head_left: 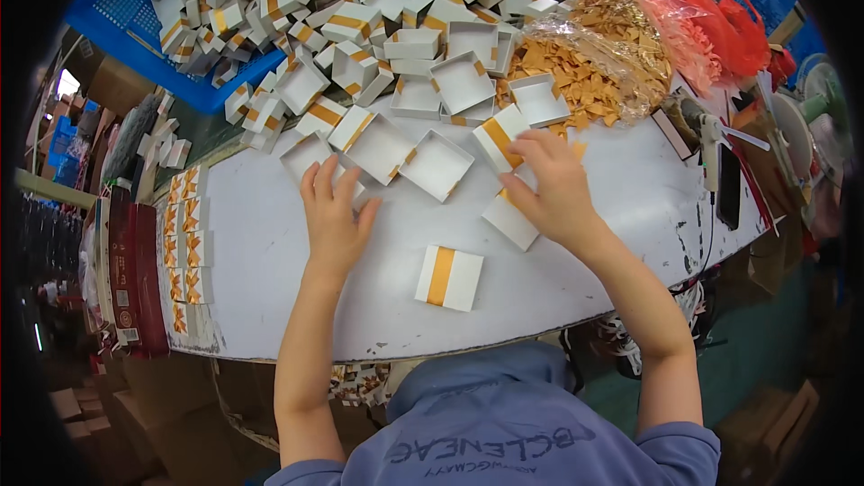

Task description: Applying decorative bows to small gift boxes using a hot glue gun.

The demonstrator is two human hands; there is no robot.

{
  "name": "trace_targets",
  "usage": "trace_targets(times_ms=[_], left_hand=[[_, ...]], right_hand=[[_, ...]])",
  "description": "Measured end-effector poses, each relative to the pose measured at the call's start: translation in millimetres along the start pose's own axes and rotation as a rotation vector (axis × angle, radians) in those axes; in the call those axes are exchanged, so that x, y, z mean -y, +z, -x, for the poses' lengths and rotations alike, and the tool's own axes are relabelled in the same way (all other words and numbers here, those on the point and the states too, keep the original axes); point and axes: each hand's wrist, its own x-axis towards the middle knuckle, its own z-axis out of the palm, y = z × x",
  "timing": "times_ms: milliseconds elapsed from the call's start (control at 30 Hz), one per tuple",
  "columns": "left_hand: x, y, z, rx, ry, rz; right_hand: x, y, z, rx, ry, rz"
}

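My left hand [335, 213] hovers over the table beside a tilted open white box [308, 155], fingers apart, with nothing in it. My right hand [556, 187] has thumb and fingers spread at the edges of two white box pieces. Its fingertips touch, or nearly touch, a box lid with a gold band [494, 139]. The thumb is over another white box piece [515, 220], partly hidden by the hand. Between my forearms lies a white box with a gold band [462, 281]. Just beyond my hands sits an open white tray [436, 166].
A large pile of white boxes [396, 45] covers the back, spilling from a blue crate [207, 97]. Gold bows [585, 76] lie in clear plastic beside a red bag [711, 0]. Finished boxes with bows [186, 243] line the left edge. A phone [728, 187] stands right.
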Motion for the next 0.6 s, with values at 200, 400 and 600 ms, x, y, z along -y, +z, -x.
trace_targets(times_ms=[200, 400, 600], left_hand=[[-11.6, -22.7, 17.1, -0.029, -0.165, 0.166], [17.6, -52.2, 58.8, 0.204, -0.745, 0.806], [23.3, -61.4, 93.5, 0.374, -0.504, 0.603]], right_hand=[[21.9, 43.1, -12.7, 0.281, -0.305, 0.156], [26.0, 48.8, -46.8, 0.694, 0.388, -0.613], [11.5, 57.9, -53.2, 0.655, 1.010, -1.067]])
